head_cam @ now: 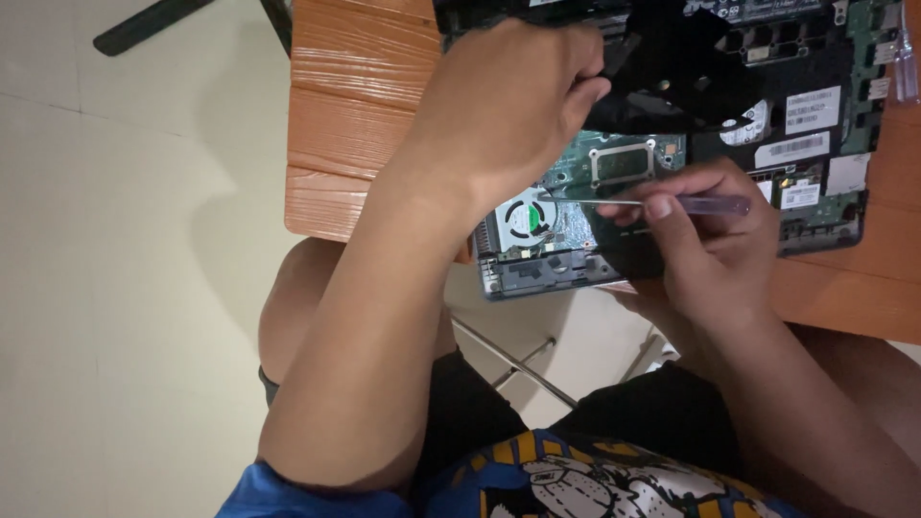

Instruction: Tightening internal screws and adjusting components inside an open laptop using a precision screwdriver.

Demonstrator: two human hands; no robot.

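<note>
Item 1: opened laptop chassis (815, 206), lying bottom-up on an orange wooden table (345, 105), its near corner overhanging the table edge. Inside the shell: a green circuit board (576, 168) with a square metal-framed socket (622, 163); a round cooling fan (526, 217) with a green centre, seated in the near-left corner; several white labels (811, 108) on the right half.

Item 2: black sheet or cover (672, 77), lifted above the board. The left hand (504, 105) is closed in a fist, pinching its left edge and holding it up. The sheet hides the middle of the chassis beneath it.

Item 3: slim screwdriver (696, 203) with a clear violet handle and thin metal shaft. The right hand (715, 245) grips the handle between thumb and curled fingers; the shaft lies level, pointing left, its tip over the fan area. Whether the tip touches anything cannot be told.

Item 4: 1 further clear-handled tool (907, 67) at the right frame edge, on the table beside the chassis.

Surroundings: pale tiled floor (115, 288) at left; metal frame legs (518, 364) under the table; the person's knees and a blue printed shirt (576, 480) at the bottom. The left forearm crosses in front of the table's near edge.
</note>
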